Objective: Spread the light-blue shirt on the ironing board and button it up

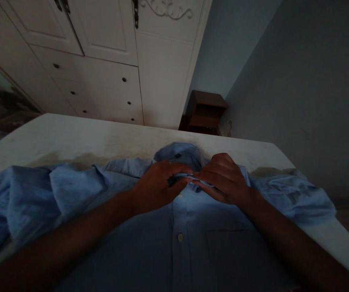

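A blue button-up shirt (150,243) lies front up, its collar (177,150) toward the far side and its sleeves spread to both sides. At the neck, my left hand (159,184) pinches the collar's front edge between thumb and fingers. Close beside it, my right hand (224,178) grips the same folded edge, the fingertips of both hands almost meeting. Below the hands, a button (180,237) shows on the front placket. A chest pocket (232,247) sits to the right of it. My forearms cover parts of the shirt's sides.
The shirt rests on a white tabletop (125,138). Behind it stands a white wardrobe (107,52) with doors and several drawers. A small brown cabinet (209,107) is in the corner by the grey wall (308,93). Dim clutter (7,117) lies at the far left.
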Demonstrator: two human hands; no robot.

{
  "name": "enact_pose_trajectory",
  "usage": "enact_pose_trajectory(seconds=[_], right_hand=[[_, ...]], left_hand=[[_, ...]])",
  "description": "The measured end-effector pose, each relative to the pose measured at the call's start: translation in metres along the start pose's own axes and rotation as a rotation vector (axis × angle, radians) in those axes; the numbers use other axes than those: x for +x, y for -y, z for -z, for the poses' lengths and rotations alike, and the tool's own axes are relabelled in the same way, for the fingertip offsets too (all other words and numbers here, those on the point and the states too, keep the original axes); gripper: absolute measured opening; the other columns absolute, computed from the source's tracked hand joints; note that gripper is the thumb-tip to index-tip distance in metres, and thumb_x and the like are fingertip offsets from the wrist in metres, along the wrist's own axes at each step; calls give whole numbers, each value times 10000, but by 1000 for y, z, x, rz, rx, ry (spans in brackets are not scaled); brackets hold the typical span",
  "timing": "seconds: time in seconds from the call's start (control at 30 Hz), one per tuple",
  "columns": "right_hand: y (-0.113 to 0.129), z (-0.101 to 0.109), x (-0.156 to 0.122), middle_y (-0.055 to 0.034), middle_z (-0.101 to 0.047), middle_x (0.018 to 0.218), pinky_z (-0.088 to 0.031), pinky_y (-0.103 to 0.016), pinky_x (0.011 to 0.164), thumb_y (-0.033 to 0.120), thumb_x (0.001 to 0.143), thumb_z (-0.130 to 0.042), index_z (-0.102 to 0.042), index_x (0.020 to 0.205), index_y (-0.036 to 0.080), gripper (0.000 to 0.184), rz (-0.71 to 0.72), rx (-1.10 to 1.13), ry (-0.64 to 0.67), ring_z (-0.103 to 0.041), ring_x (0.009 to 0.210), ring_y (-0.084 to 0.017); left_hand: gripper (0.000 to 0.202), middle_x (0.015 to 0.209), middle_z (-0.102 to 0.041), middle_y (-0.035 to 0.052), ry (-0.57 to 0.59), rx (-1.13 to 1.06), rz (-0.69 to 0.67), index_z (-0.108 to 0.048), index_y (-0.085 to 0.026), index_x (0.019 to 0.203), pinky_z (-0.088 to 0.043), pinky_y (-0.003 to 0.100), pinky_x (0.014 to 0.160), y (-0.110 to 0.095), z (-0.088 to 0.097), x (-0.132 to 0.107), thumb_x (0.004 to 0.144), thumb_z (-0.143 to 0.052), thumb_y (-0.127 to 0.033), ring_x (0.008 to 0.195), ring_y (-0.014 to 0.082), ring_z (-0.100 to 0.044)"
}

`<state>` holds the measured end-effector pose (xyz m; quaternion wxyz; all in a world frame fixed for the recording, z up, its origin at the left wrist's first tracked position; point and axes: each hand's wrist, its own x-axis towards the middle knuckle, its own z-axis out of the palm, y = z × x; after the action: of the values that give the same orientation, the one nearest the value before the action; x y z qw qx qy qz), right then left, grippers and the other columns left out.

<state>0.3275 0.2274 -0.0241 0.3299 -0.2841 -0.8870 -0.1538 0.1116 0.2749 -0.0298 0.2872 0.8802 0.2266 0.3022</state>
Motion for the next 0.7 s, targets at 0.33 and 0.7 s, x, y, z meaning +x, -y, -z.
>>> enact_pose_trajectory(seconds=[0.33, 0.7], right_hand=[[1, -2, 0, -34, -700, 833, -444, -336, 715, 208, 837, -689, -630, 986, 168, 165, -119, 60, -10, -601, 734, -147], [3, -2, 2, -1, -680, 771, -414, -330, 714, 231, 886, -621, -643, 989, 199, 110, -113, -45, 87, -574, 711, -145]], left_hand=[[164, 923, -738, 5, -40, 12, 23, -693, -194, 988, -534, 274, 799, 0, 1, 2, 876, -590, -256, 831, 141, -686], [150, 923, -742, 8, -65, 54, 71, -701, -202, 961, -544, 309, 806, 3, -3, 3, 861, -603, -255, 836, 166, -695]])
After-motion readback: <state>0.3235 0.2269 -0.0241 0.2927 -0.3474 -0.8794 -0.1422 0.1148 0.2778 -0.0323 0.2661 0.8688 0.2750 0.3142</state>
